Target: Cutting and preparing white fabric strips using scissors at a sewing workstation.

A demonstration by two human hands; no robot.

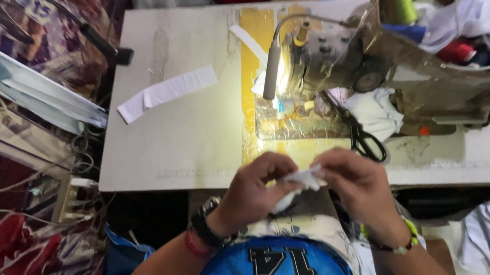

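Observation:
Both of my hands meet just in front of the table's near edge, pinching one small piece of white fabric (305, 179). My left hand (256, 188) grips its lower left part, and a dark watch sits on that wrist. My right hand (358, 187) holds the upper right part and wears a beaded bracelet. The fabric is crumpled, so its shape is unclear. Beyond the hands stands a sewing machine (340, 58) with a lit lamp over its needle plate (291, 120).
Black scissors (364, 138) lie beside the machine, next to a white cloth (374, 111). A long white fabric strip (165, 92) rests on the pale table (182, 145). Cables and a power strip (74, 200) lie left on the floor. Piled fabric fills the far right.

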